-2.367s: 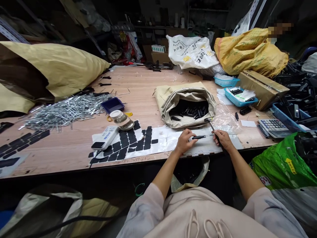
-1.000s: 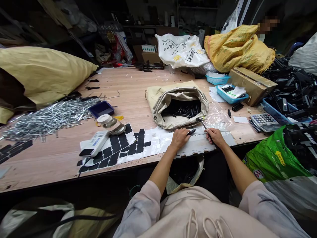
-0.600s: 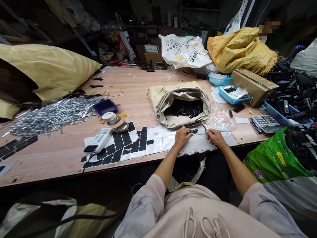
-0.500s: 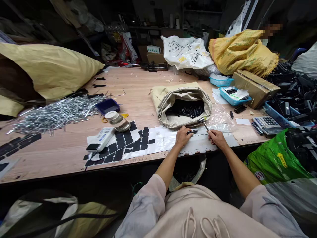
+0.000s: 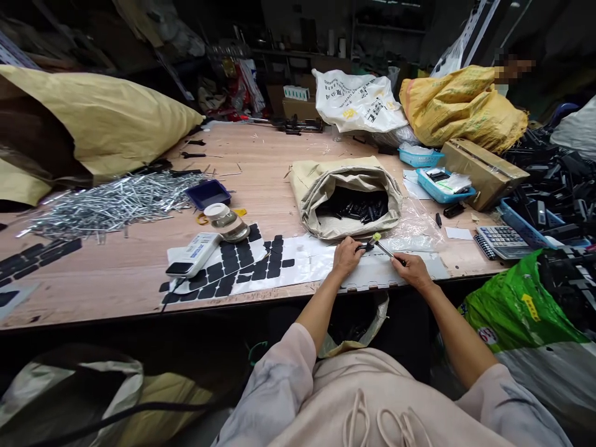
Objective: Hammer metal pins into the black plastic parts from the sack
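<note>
Workshop bench, pale wood-grain top, cluttered. Left hand, fingers closed, pins a small black plastic part flat on a white sheet at the near edge. Right hand, closed round a slim handle, holds a small hammer, its metal head touching the part. At 12 o'clock, close by: open tan paper sack, crumpled rim, full of black parts. At 9 o'clock: black die-cut pads on backing. At 10 o'clock: loose silver pins.

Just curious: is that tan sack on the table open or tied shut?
Open: the tan sack's mouth gapes, showing black parts inside.
</note>
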`<state>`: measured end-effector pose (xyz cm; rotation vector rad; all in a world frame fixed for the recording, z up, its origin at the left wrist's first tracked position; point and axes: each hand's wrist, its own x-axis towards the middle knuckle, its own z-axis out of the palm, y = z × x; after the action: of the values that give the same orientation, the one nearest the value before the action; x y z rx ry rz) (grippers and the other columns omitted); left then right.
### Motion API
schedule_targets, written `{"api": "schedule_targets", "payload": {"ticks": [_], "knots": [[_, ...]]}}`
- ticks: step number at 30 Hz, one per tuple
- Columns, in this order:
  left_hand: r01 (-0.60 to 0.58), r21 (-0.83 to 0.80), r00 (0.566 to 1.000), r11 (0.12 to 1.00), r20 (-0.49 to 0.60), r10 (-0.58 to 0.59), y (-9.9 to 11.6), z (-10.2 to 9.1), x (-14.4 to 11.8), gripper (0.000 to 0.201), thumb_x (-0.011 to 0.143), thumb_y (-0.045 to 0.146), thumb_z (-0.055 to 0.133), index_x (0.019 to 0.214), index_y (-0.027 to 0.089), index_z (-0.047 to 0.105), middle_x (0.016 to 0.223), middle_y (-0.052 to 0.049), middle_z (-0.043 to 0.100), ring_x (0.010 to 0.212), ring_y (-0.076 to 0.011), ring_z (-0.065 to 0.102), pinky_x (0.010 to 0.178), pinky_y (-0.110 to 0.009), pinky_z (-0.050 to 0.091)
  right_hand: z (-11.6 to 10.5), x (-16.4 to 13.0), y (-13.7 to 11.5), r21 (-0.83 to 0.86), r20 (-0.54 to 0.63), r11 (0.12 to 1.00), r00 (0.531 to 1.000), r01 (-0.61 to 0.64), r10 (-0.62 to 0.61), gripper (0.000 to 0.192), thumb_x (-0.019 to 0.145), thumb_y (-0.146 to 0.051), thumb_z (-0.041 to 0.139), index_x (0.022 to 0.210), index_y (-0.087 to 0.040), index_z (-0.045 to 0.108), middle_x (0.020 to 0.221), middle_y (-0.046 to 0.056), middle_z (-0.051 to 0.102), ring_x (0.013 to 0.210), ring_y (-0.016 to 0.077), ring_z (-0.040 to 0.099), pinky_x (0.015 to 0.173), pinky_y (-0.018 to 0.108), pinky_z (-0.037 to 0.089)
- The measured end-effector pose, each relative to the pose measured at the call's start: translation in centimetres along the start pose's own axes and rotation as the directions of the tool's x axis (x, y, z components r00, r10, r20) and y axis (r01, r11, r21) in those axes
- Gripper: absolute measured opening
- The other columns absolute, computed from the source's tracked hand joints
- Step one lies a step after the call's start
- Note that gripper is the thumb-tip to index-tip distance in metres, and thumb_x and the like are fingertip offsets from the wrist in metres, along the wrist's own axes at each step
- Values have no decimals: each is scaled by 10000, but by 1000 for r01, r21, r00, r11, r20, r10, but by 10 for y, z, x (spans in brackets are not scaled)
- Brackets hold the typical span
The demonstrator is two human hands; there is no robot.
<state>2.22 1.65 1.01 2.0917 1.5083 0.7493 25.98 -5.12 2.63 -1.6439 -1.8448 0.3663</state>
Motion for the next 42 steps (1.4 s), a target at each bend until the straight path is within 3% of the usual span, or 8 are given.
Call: {"api": "schedule_targets", "payload": {"ticks": [11, 15, 19, 24, 28, 31, 36, 42], "knots": [[-7, -45, 1000, 999, -15, 6, -1, 0, -1, 204, 911, 294, 697, 1097, 231, 751, 1003, -36, 619, 982, -198, 587, 890, -338, 451, 12, 11, -4, 202, 95, 978, 995, -59, 40, 264, 868, -446, 653, 884, -218, 785, 755, 47, 750, 640, 203, 674, 576, 273, 495], [-28, -56, 999, 998, -34, 26, -5, 2, 2, 171, 901, 283, 708, 1053, 216, 751, 985, -36, 617, 964, -196, 591, 882, -338, 458, 5, 16, 4, 549, 218, 772, 946, -321, 239, 404, 848, -578, 671, 891, -181, 732, 627, 5, 644, 401, 107, 468, 354, 231, 358], [-75, -90, 996, 993, -60, 70, -1, -4, -1, 136, 888, 260, 710, 1010, 211, 743, 954, -32, 616, 911, -187, 586, 847, -339, 463, -6, 24, 10, 686, 254, 613, 918, -393, 305, 441, 794, -582, 727, 890, -152, 709, 631, 2, 625, 403, 86, 449, 322, 213, 374], [-312, -46, 937, 949, -177, 300, 13, -21, -61, 163, 859, 327, 735, 977, 214, 739, 1059, -71, 626, 1015, -233, 567, 914, -400, 437, -8, 28, 13, 714, 262, 566, 906, -413, 331, 426, 778, -558, 733, 877, -145, 697, 604, -6, 611, 396, 83, 445, 305, 202, 363], [-429, -30, 901, 903, -79, 426, 17, -24, -131, 158, 857, 331, 727, 979, 231, 728, 1135, -77, 634, 1093, -252, 553, 989, -430, 410, -5, 28, 14, 706, 268, 571, 905, -419, 332, 390, 787, -524, 730, 879, -148, 687, 615, -5, 617, 396, 82, 449, 303, 200, 362], [-414, -22, 910, 910, -15, 414, 19, -23, -144, 192, 829, 334, 750, 997, 245, 728, 1138, -75, 640, 1104, -258, 552, 1007, -431, 413, -3, 27, 15, 706, 270, 572, 905, -418, 328, 384, 792, -523, 726, 875, -151, 684, 619, -6, 619, 394, 81, 448, 304, 201, 366], [-233, -34, 960, 972, -165, 225, 27, -31, -62, 244, 916, 337, 635, 1122, 227, 705, 1134, -96, 626, 1102, -255, 557, 991, -409, 450, -3, 28, 14, 694, 273, 585, 906, -419, 324, 398, 784, -538, 719, 871, -151, 686, 606, -9, 615, 388, 79, 445, 306, 198, 367], [259, 156, 937, 953, -281, -209, 9, -56, 67, 361, 971, 263, 501, 1290, 135, 610, 1230, -194, 581, 1178, -335, 515, 996, -442, 411, -2, 29, 12, 691, 274, 583, 901, -427, 336, 403, 771, -550, 709, 856, -157, 677, 594, -13, 612, 378, 80, 443, 299, 198, 365]]}}
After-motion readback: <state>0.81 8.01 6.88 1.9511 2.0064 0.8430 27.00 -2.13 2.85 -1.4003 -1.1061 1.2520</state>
